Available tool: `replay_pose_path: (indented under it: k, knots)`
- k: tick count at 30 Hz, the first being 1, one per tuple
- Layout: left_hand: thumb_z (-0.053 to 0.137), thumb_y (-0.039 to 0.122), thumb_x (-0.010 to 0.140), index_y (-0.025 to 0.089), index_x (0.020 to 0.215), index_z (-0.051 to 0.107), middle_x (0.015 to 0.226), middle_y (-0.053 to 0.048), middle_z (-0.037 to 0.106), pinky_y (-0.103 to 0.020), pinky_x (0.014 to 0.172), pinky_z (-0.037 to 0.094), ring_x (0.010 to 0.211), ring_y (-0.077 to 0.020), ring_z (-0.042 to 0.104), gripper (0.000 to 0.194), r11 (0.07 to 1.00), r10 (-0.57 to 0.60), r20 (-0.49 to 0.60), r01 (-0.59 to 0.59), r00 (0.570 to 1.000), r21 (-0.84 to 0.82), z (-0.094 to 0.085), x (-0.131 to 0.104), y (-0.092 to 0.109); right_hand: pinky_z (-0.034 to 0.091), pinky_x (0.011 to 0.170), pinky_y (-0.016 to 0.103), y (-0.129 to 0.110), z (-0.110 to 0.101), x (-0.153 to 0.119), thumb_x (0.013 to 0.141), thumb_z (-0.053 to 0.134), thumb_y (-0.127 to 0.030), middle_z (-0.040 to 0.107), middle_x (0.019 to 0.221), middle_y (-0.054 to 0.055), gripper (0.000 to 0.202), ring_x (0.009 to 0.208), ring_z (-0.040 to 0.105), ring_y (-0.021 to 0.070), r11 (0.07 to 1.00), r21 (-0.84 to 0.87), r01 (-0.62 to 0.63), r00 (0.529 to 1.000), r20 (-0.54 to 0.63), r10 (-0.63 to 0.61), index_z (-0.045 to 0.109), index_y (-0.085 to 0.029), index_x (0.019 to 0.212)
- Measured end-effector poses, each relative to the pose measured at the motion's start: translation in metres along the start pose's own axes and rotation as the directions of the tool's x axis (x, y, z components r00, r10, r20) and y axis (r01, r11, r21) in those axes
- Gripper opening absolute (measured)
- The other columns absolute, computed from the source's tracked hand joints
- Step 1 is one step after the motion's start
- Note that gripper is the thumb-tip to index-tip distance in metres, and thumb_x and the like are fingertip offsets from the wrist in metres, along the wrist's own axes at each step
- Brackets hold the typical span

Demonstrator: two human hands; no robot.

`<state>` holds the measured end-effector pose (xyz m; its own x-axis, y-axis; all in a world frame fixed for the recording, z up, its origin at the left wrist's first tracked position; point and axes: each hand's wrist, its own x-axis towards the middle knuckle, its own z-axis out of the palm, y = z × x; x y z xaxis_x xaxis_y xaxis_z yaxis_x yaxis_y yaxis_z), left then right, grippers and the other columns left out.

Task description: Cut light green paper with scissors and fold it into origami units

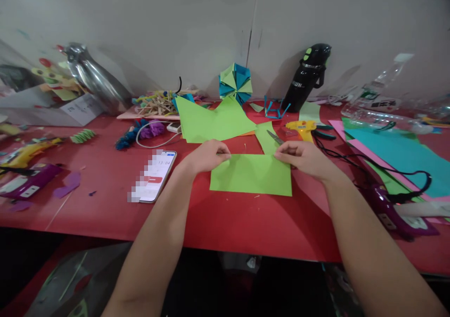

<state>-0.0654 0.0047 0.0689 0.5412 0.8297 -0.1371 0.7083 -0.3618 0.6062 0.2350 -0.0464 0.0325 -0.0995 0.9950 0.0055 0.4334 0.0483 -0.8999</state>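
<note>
A rectangular green sheet of paper (251, 175) is held over the red table by its far edge. My left hand (211, 156) pinches its far left corner between thumb and fingers. At the far right corner, my right hand (298, 156) has the same edge in a pinch. A larger green sheet (216, 120) with creases lies just beyond. Scissors (274, 137) rest on a narrow green piece of paper (266, 138), their handles hidden behind my right hand.
A phone (154, 176) lies left of my left forearm. Behind my right hand is a yellow glue gun (303, 128). A black bottle (307, 78) and a blue-green folded paper ball (235, 83) stand by the wall. Coloured sheets (404, 153) and a purple power strip (393, 216) are at right.
</note>
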Motion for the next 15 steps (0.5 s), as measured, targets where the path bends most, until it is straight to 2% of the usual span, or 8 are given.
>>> replay_pose_path:
  k: [2, 5, 7, 10, 13, 15]
  knots:
    - [0.057, 0.031, 0.085, 0.016, 0.084, 0.073, 0.089, -0.006, 0.076, -0.029, 0.071, 0.045, 0.077, -0.0177, 0.064, 0.022, 0.999, 0.013, 0.005, -0.013, 1.0, -0.036, 0.0, 0.0, -0.001, 0.047, 0.062, 0.031, 0.002, 0.0, -0.001, 0.077, 0.077, -0.049, 0.071, 0.075, 0.004, 0.031, 0.068, 0.063, 0.0177, 0.998, -0.067, -0.014, 0.994, 0.103, 0.021, 0.073, -0.02, 0.087]
    - [0.059, 0.03, 0.082, 0.017, 0.082, 0.075, 0.083, -0.004, 0.075, -0.028, 0.066, 0.044, 0.073, -0.0169, 0.062, 0.02, 0.997, 0.067, 0.105, -0.061, 0.992, -0.053, 0.002, -0.001, -0.001, 0.048, 0.065, 0.032, -0.002, 0.004, -0.005, 0.082, 0.071, -0.045, 0.075, 0.083, 0.005, 0.025, 0.073, 0.065, 0.0189, 0.98, -0.193, 0.043, 0.98, 0.197, -0.005, 0.076, -0.022, 0.091]
    - [0.06, 0.029, 0.081, 0.018, 0.082, 0.076, 0.082, -0.004, 0.075, -0.028, 0.064, 0.044, 0.071, -0.0165, 0.062, 0.02, 0.992, 0.116, 0.167, -0.105, 0.979, -0.074, 0.005, -0.001, 0.001, 0.048, 0.067, 0.032, -0.008, 0.012, -0.008, 0.085, 0.068, -0.043, 0.076, 0.089, 0.004, 0.023, 0.077, 0.066, 0.0194, 0.961, -0.255, 0.108, 0.971, 0.232, -0.048, 0.078, -0.023, 0.092]
    - [0.06, 0.028, 0.082, 0.019, 0.087, 0.077, 0.085, -0.003, 0.076, -0.027, 0.065, 0.044, 0.073, -0.0163, 0.063, 0.02, 0.975, 0.213, 0.202, -0.195, 0.956, -0.107, 0.013, 0.001, 0.007, 0.049, 0.074, 0.032, -0.016, 0.029, -0.01, 0.087, 0.067, -0.038, 0.077, 0.097, 0.004, 0.021, 0.084, 0.067, 0.0196, 0.954, -0.247, 0.173, 0.947, 0.308, -0.092, 0.077, -0.023, 0.096]
    - [0.058, 0.026, 0.084, 0.021, 0.091, 0.078, 0.089, -0.001, 0.077, -0.027, 0.069, 0.045, 0.076, -0.016, 0.065, 0.022, 0.955, 0.294, 0.185, -0.278, 0.938, -0.106, 0.025, 0.003, 0.014, 0.046, 0.069, 0.031, -0.019, 0.046, -0.01, 0.089, 0.06, -0.031, 0.073, 0.083, 0.002, 0.017, 0.074, 0.062, 0.0171, 0.96, -0.186, 0.21, 0.923, 0.36, -0.132, 0.073, -0.021, 0.087]
    - [0.057, 0.026, 0.085, 0.021, 0.092, 0.078, 0.09, -0.001, 0.077, -0.028, 0.072, 0.046, 0.078, -0.0162, 0.065, 0.022, 0.948, 0.314, 0.156, -0.301, 0.936, -0.104, 0.03, 0.005, 0.017, 0.043, 0.065, 0.03, -0.02, 0.053, -0.009, 0.086, 0.059, -0.026, 0.068, 0.076, 0.001, 0.013, 0.068, 0.058, 0.0155, 0.968, -0.163, 0.191, 0.935, 0.332, -0.129, 0.069, -0.02, 0.081]
